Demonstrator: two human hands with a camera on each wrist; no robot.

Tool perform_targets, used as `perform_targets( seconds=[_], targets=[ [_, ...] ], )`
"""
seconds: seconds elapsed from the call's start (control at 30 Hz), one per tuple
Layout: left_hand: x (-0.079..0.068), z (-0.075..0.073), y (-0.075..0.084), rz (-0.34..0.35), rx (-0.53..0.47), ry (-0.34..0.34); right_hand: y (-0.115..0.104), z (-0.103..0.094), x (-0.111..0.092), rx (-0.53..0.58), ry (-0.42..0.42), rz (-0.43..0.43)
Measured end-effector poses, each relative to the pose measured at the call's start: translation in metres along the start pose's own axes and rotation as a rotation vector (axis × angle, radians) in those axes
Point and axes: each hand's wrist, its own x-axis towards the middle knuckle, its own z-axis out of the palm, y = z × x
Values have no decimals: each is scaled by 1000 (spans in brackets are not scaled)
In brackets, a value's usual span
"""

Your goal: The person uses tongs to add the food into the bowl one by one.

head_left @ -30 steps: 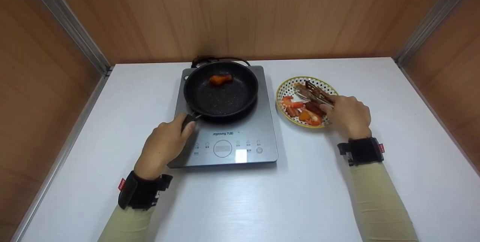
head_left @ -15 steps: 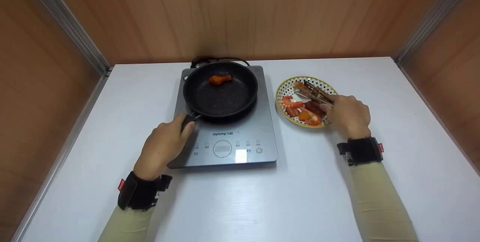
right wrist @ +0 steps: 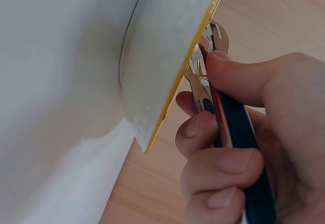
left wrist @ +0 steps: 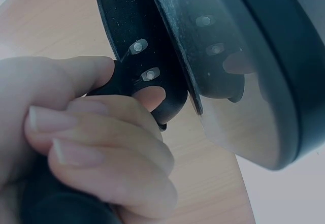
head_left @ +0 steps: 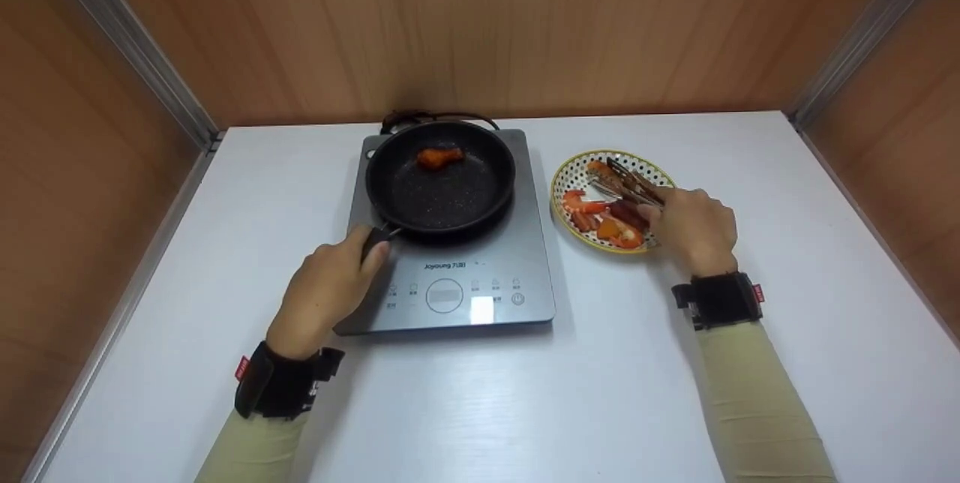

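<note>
My left hand (head_left: 328,282) grips the black handle (head_left: 377,239) of a frying pan (head_left: 442,202); in the left wrist view the fingers (left wrist: 111,163) curl round it. A reddish-brown chicken drumstick (head_left: 439,158) lies in the far part of the pan. My right hand (head_left: 694,226) holds metal tongs (head_left: 630,181) over a dotted, yellow-rimmed plate (head_left: 571,168). In the right wrist view, thumb and fingers close round the tongs' dark handle (right wrist: 238,122). An orange-brown piece of food (head_left: 606,175) lies at the tong tips. I cannot tell whether they pinch it.
The pan stands on a grey induction cooker (head_left: 517,243), with a black cable (head_left: 465,117) behind it. On the plate are a shrimp (head_left: 579,203), a dark meat piece (head_left: 628,214) and an orange chunk (head_left: 608,229). A wood-grain panel (head_left: 480,33) closes the back of the white table (head_left: 465,400).
My right hand and the tongs have shifted very slightly left over the plate. The left hand, pan and drumstick stay in place.
</note>
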Motion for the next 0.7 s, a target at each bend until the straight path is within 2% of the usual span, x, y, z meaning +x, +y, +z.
perform_targets(
  seconds=[0.33,0.7],
  targets=[
    [0,0,1,3,2,9,2,3,2,6,26,-4],
    [1,1,0,21,-2,18,6,4,3,78,-16,13]
  ],
)
